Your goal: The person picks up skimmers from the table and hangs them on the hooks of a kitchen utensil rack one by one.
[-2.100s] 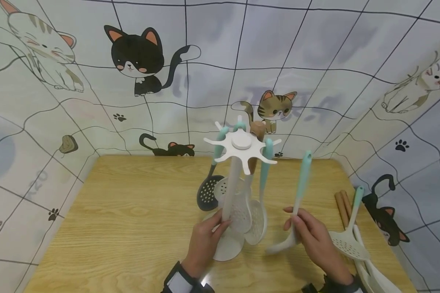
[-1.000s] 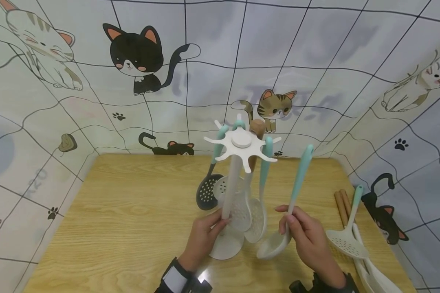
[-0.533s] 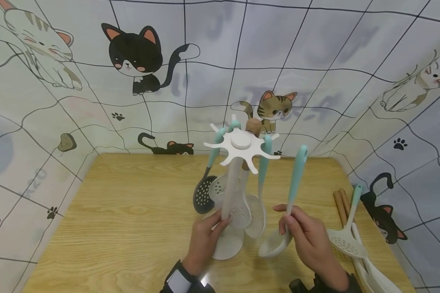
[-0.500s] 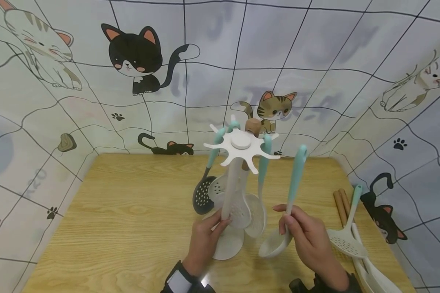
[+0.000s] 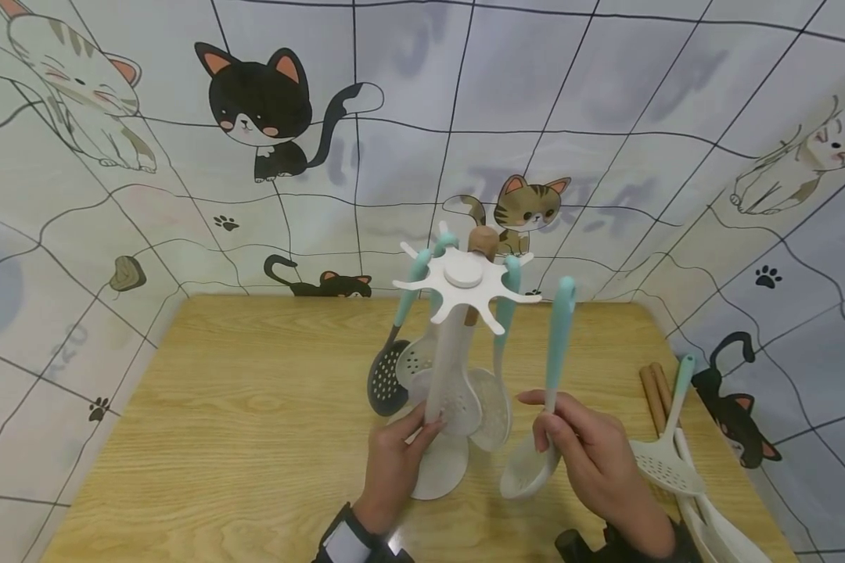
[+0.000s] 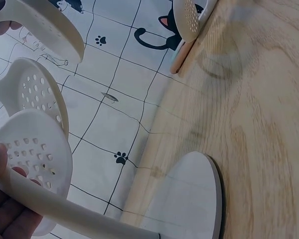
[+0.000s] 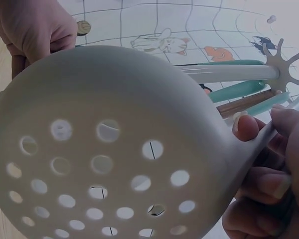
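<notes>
My left hand (image 5: 394, 461) grips the pole of a white utensil rack (image 5: 463, 274) between thumb and fingers; its round base (image 5: 440, 473) stands on the table. Several utensils hang from the rack's hooks, including a dark skimmer (image 5: 386, 383), a white perforated spoon (image 5: 462, 403) and another pale strainer (image 5: 493, 410) with a turquoise handle. To the rack's right, my right hand (image 5: 595, 461) pinches a pale slotted ladle (image 5: 560, 328) by its neck, turquoise handle upward, bowl low. The ladle's holes show large in the right wrist view, where its bowl (image 7: 114, 99) hides much of the scene.
On the wooden table (image 5: 253, 391), at the right edge, lie a pale slotted turner (image 5: 669, 467) with a turquoise handle, brown wooden handles (image 5: 653, 399) and other white utensils (image 5: 732, 532). A cat-print cloth (image 5: 408, 141) surrounds the back and sides.
The rack's hooked top has turned slightly, and the hanging utensils have shifted left and nearer. The slotted ladle has moved left and its handle stands more upright. Both hands keep their hold.
</notes>
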`<state>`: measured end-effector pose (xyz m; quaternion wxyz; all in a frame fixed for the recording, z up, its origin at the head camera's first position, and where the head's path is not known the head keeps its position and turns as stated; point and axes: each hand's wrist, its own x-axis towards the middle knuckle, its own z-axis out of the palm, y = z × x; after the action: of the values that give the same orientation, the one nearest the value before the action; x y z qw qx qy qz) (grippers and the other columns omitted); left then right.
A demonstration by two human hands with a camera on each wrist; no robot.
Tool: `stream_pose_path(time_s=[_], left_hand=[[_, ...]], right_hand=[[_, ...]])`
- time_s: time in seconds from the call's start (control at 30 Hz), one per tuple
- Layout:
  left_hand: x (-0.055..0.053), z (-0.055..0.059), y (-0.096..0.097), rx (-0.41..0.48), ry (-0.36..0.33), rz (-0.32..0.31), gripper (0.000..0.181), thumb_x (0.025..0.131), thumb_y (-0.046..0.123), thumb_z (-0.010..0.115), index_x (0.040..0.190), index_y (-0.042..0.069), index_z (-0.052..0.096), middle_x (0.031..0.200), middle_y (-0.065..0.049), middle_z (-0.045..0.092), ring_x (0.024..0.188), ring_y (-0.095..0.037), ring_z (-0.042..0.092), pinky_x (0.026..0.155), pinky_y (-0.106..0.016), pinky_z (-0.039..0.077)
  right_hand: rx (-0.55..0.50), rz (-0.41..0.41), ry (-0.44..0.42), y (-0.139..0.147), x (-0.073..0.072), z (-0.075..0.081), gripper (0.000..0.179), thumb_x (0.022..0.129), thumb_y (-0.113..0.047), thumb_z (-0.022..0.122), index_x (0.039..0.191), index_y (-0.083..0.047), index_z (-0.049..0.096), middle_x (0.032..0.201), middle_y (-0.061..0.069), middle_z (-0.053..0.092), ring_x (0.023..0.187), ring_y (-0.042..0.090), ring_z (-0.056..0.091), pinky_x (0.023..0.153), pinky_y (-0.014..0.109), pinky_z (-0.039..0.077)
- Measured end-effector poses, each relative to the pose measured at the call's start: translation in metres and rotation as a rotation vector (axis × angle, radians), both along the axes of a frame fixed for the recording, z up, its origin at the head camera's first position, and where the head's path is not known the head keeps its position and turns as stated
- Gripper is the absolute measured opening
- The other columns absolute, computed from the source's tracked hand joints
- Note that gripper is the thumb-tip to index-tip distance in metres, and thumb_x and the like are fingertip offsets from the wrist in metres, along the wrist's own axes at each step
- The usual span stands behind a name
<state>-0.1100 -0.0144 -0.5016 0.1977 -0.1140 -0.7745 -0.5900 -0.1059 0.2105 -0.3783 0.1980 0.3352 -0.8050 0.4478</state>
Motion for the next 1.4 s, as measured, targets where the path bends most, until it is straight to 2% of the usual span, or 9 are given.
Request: stream_pose_path(time_s=[0.17, 0.27, 0.37, 0.5, 0.67, 0.9, 1.13, 1.4], left_hand=[[0.000, 0.001, -0.001, -0.007, -0.017, 0.000, 0.035, 0.086, 0.028, 0.066, 0.120, 0.018, 0.067, 0.118, 0.005, 0.065, 0.105, -0.012, 0.065, 0.083, -0.021, 0.049], [0.001, 0.002, -0.001, -0.008, -0.026, -0.003, 0.035, 0.087, 0.028, 0.066, 0.120, 0.018, 0.067, 0.118, 0.006, 0.065, 0.106, -0.012, 0.065, 0.083, -0.021, 0.049], [0.000, 0.002, -0.001, -0.012, -0.022, 0.001, 0.035, 0.086, 0.028, 0.066, 0.119, 0.018, 0.067, 0.117, 0.005, 0.066, 0.106, -0.012, 0.065, 0.083, -0.021, 0.049], [-0.001, 0.002, -0.001, -0.023, -0.006, 0.011, 0.035, 0.085, 0.027, 0.067, 0.119, 0.017, 0.067, 0.115, 0.004, 0.067, 0.106, -0.012, 0.065, 0.083, -0.021, 0.049], [-0.001, 0.002, -0.001, -0.031, 0.008, 0.015, 0.035, 0.085, 0.026, 0.068, 0.119, 0.018, 0.067, 0.116, 0.004, 0.066, 0.106, -0.012, 0.065, 0.083, -0.021, 0.048], [-0.001, 0.001, -0.001, -0.045, 0.011, 0.015, 0.035, 0.086, 0.027, 0.066, 0.119, 0.016, 0.067, 0.115, 0.002, 0.067, 0.105, -0.014, 0.066, 0.083, -0.020, 0.048], [-0.002, 0.000, 0.000, -0.034, 0.011, 0.019, 0.033, 0.086, 0.028, 0.067, 0.118, 0.017, 0.068, 0.114, 0.003, 0.067, 0.104, -0.013, 0.066, 0.083, -0.021, 0.049], [-0.001, -0.002, -0.001, -0.030, 0.012, 0.018, 0.032, 0.086, 0.028, 0.066, 0.117, 0.018, 0.068, 0.113, 0.005, 0.067, 0.104, -0.012, 0.066, 0.083, -0.021, 0.049]], right_hand=[[0.014, 0.035, 0.009, -0.001, -0.001, 0.001, 0.035, 0.089, 0.015, 0.049, 0.093, -0.020, 0.057, 0.083, -0.011, 0.057, 0.055, -0.011, 0.027, 0.051, 0.013, 0.032], [0.013, 0.057, 0.012, -0.001, -0.002, 0.001, 0.034, 0.090, 0.014, 0.048, 0.091, -0.019, 0.055, 0.089, -0.007, 0.062, 0.055, -0.011, 0.027, 0.052, 0.013, 0.032], [0.010, 0.072, 0.011, -0.002, -0.002, 0.001, 0.033, 0.090, 0.015, 0.047, 0.089, -0.017, 0.054, 0.093, -0.005, 0.063, 0.055, -0.011, 0.027, 0.052, 0.013, 0.033], [0.006, 0.087, 0.014, -0.003, -0.003, 0.002, 0.032, 0.090, 0.015, 0.046, 0.089, -0.017, 0.054, 0.089, -0.007, 0.062, 0.055, -0.011, 0.028, 0.053, 0.013, 0.034], [0.020, 0.086, 0.014, -0.004, -0.002, 0.003, 0.035, 0.089, 0.015, 0.047, 0.099, -0.017, 0.059, 0.081, -0.011, 0.057, 0.057, -0.010, 0.031, 0.054, 0.013, 0.035], [0.079, 0.056, -0.043, -0.004, 0.002, 0.004, 0.042, 0.089, 0.014, 0.049, 0.121, -0.010, 0.061, 0.076, -0.016, 0.051, 0.058, -0.006, 0.039, 0.055, 0.013, 0.036], [0.095, 0.056, -0.034, -0.006, 0.001, 0.002, 0.042, 0.090, 0.013, 0.049, 0.122, -0.011, 0.061, 0.075, -0.016, 0.051, 0.058, -0.007, 0.037, 0.055, 0.012, 0.036], [0.052, 0.080, -0.017, -0.011, -0.001, -0.004, 0.042, 0.090, 0.013, 0.049, 0.122, -0.011, 0.061, 0.075, -0.015, 0.051, 0.059, -0.007, 0.038, 0.056, 0.012, 0.036]])
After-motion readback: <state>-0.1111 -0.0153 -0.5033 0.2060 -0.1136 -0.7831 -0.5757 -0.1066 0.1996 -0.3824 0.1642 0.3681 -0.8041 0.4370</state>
